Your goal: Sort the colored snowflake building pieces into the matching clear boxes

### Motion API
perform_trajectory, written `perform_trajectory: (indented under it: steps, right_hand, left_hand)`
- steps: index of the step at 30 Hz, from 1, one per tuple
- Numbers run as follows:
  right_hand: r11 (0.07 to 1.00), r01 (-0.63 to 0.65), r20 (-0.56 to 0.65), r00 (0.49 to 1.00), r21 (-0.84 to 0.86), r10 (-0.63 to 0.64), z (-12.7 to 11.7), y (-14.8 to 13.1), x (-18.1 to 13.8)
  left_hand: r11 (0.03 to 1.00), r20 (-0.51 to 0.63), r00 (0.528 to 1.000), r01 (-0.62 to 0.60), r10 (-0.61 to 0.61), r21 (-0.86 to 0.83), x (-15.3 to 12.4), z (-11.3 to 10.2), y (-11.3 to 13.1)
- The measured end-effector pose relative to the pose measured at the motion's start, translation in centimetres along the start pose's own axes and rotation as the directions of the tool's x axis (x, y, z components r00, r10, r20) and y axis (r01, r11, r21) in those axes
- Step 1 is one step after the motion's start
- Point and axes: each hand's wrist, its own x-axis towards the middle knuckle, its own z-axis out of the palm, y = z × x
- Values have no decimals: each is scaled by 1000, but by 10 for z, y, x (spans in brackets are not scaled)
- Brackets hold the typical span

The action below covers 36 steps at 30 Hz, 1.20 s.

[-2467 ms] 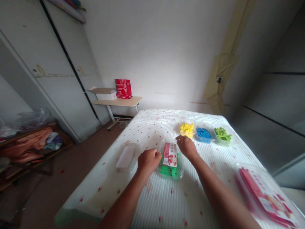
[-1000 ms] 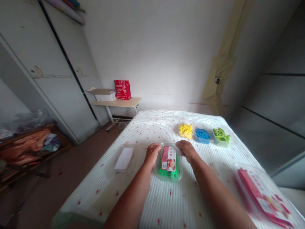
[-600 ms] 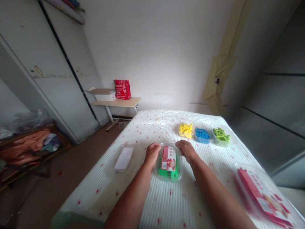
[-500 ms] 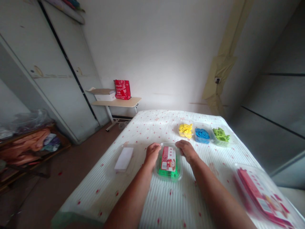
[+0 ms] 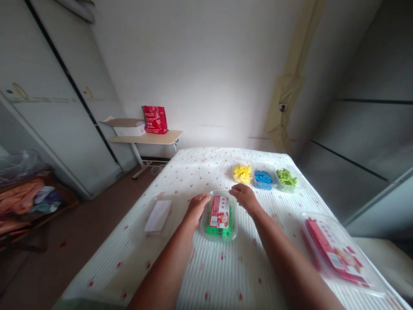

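A clear plastic container [image 5: 220,233] with bright green pieces inside and a red-and-white label on its lid lies on the table in front of me. My left hand [image 5: 197,206] grips its far left edge, thumb along the rim. At the far right corner my right hand [image 5: 244,197] has its fingers curled in a pinch on the rim; the fingertips are partly hidden. The lid looks to be in place. Left of my left hand lies a clear lid with a white label [image 5: 158,216].
Beyond my right hand stand open tubs of yellow pieces [image 5: 241,173], blue pieces [image 5: 263,177] and light green pieces [image 5: 285,178]. A larger clear container with pink contents [image 5: 338,252] lies near the table's right edge. A side table [image 5: 151,137] holds a red bag [image 5: 155,119].
The view has turned a little to the right, so everything sits further left. My right hand has shifted slightly along the container's far corner; my left hand keeps its hold.
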Motion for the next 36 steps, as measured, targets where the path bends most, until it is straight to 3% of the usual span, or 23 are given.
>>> perform_trajectory:
  steps: [2, 5, 8, 11, 18, 24, 28, 33, 36]
  right_hand:
    - [953, 95, 15, 995, -288, -95, -4, -7, -7]
    - [804, 180, 115, 983, -567, -139, -10, -20, -19]
    - [651, 217, 208, 974, -728, -91, -20, -30, -27]
    - [606, 212, 232, 972, -767, -46, -40, -32, -24]
    - [650, 257, 299, 953, -715, -47, -109, -12, -10]
    - [845, 156, 225, 973, -511, -43, -148, 26, -5]
    - [921, 81, 206, 978, -380, -1, -164, 41, -5]
    - [948, -10, 140, 988, -318, 58, -182, 46, -7]
    - [958, -18, 181, 981, -287, 73, -186, 51, -9]
  left_hand:
    - [1000, 25, 1000, 15, -14, -21, -4, 1, 1]
    - [998, 37, 999, 30, -27, -62, -12, 10, 2]
    - [986, 61, 996, 76, -67, -149, -21, 29, 1]
    - [960, 88, 990, 129, -110, -247, -29, 54, -2]
    - [937, 106, 990, 126, -96, -327, -43, 111, -11]
    - [923, 179, 977, 171, -114, -344, -56, 148, -23]
    - [938, 166, 980, 154, -106, -311, -57, 160, -26]
    - [938, 171, 977, 176, -129, -299, -56, 168, -28]
    - [927, 167, 976, 191, -143, -322, -59, 172, -32]
